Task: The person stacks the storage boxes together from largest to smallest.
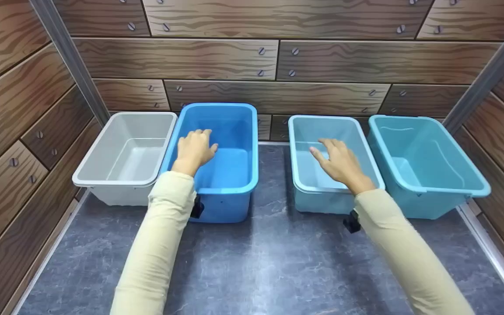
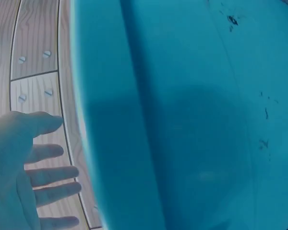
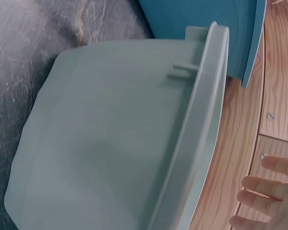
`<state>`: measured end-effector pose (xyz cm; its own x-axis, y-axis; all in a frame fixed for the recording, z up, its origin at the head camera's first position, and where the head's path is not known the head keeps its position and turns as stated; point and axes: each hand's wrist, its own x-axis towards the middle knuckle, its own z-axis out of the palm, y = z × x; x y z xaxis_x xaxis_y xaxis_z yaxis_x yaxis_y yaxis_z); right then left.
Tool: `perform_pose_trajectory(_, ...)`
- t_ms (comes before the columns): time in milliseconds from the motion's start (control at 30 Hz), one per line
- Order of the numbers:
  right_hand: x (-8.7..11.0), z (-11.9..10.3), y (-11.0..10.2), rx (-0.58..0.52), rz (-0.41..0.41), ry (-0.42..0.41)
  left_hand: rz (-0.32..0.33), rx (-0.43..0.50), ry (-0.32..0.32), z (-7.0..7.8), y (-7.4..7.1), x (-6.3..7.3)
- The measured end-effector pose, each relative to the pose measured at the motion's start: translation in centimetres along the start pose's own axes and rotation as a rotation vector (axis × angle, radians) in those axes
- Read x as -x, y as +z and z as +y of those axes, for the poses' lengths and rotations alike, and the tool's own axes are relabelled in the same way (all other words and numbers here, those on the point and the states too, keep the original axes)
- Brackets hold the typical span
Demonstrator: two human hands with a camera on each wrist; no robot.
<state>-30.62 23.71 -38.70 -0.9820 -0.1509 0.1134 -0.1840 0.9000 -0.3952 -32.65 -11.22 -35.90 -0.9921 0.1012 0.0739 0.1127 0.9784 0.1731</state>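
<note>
My left hand [image 1: 194, 148] hovers over the blue bin [image 1: 234, 168], palm down, holding nothing. In the left wrist view the fingers [image 2: 55, 175] are spread and apart from the bin's near wall [image 2: 197, 124]. Above the light blue-green bin [image 1: 313, 157], my right hand [image 1: 338, 161] hangs with its thumb held away from the fingers. Seen from the right wrist, those fingers [image 3: 266, 194] are extended, clear of the bin's rim [image 3: 197, 120], and hold nothing. No objects show inside either bin.
A grey-white bin [image 1: 134, 157] stands left of the blue one, and a teal bin [image 1: 427, 153] stands at the far right. Wood-patterned walls [image 1: 225, 59] enclose the dark marbled floor [image 1: 252, 262] at the back and sides.
</note>
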Motion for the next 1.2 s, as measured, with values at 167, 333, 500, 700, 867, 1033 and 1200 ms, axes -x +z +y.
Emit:
perform_pose_trajectory(167, 0.0, -0.9, 0.6, -0.029, 0.034, -0.049, 0.002, -0.001, -0.019, -0.6, 0.0, 0.1)
perform_pose_trajectory(333, 0.3, -1.9, 1.2, -0.058, 0.054, -0.097, 0.020, 0.007, -0.029, -1.1, 0.0, 0.3)
perform_pose_trajectory(500, 0.6, -2.9, 1.7, -0.070, 0.073, -0.139, 0.035, 0.016, -0.042, -1.6, -0.1, 0.4)
perform_pose_trajectory(700, 1.0, -3.9, 2.3, -0.071, 0.096, -0.193, 0.048, 0.016, -0.041, -2.4, 0.0, 0.7)
perform_pose_trajectory(867, 1.3, -4.6, 2.7, -0.087, 0.082, -0.211, 0.066, 0.041, -0.042, -3.1, 0.0, 0.9)
perform_pose_trajectory(1033, 1.7, -5.2, 3.2, -0.108, 0.062, -0.219, 0.076, 0.086, -0.057, -3.9, -0.2, 1.0)
perform_pose_trajectory(1200, 1.9, -5.5, 3.7, -0.115, 0.057, -0.242, 0.070, 0.140, -0.087, -4.7, -0.2, 1.2)
